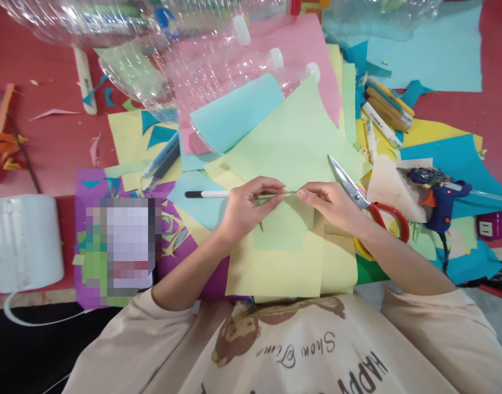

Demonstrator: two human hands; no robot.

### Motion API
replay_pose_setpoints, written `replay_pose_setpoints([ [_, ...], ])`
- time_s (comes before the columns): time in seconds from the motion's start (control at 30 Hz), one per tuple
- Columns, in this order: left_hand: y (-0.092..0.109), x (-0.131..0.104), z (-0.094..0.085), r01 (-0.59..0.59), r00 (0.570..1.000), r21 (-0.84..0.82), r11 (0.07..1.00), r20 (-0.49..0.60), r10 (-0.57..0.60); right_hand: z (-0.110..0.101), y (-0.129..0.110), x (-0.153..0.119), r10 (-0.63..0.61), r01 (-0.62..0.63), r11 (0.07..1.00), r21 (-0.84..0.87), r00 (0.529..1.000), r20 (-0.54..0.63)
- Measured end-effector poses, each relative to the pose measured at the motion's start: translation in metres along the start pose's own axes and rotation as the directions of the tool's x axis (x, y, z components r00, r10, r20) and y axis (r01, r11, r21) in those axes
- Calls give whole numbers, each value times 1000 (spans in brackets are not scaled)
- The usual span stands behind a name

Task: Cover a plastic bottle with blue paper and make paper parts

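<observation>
My left hand and my right hand face each other over the middle of the table, fingertips pinched. Between them runs a thin pale-green paper strip, gripped at both ends. Beneath lie a large light-green paper sheet and yellow paper. A white marker with a black end sticks out left of my left hand; its other end is hidden behind the hand. Red-handled scissors lie partly spread beside my right hand, their handles partly covered by my forearm.
Clear plastic bottles crowd the far side. A blue glue gun and several markers lie at right. On the left are a blurred phone-like object, a white box and paper scraps.
</observation>
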State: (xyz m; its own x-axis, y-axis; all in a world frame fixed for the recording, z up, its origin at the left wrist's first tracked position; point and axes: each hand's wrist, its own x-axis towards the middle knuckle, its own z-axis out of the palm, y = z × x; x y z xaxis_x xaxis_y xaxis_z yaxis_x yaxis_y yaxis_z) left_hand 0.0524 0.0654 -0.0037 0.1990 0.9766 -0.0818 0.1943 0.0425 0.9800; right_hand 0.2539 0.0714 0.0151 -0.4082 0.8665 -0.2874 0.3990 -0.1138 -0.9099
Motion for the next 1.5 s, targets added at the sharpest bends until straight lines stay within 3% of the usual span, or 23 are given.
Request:
replay_pose_setpoints([
  [0.37, 2, 1, -2, 12, 998, -133, 991, 71, -3, 2, -1, 0, -7, 7, 1000, 22, 1000, -11],
  [0.6, 2, 2, -1, 33, 999, -149, 988, 41, -28, 3, 0, 0, -10, 10, 1000, 1, 999, -38],
  [0.8, 2, 2, -3, 41, 999, -144, 989, 35, -36, 1, 0, 1, -40, 44, 995, 88, 998, -47],
  [1.0, 2, 0, -3, -9, 997, 86, 996, 83, 2, -2, 2, 1, -67, 79, 988, 131, 993, -97],
  [1.23, 4, -2, 0, 32, 999, -40, 999, 19, -32, 0, 4, 5, 37, -21, 939, 344, 998, -42],
  [1.5, -6, -5, 4, -185, 983, -78, 980, -32, 183, -2, 4, 3, 89, -58, 945, 321, 992, -84],
])
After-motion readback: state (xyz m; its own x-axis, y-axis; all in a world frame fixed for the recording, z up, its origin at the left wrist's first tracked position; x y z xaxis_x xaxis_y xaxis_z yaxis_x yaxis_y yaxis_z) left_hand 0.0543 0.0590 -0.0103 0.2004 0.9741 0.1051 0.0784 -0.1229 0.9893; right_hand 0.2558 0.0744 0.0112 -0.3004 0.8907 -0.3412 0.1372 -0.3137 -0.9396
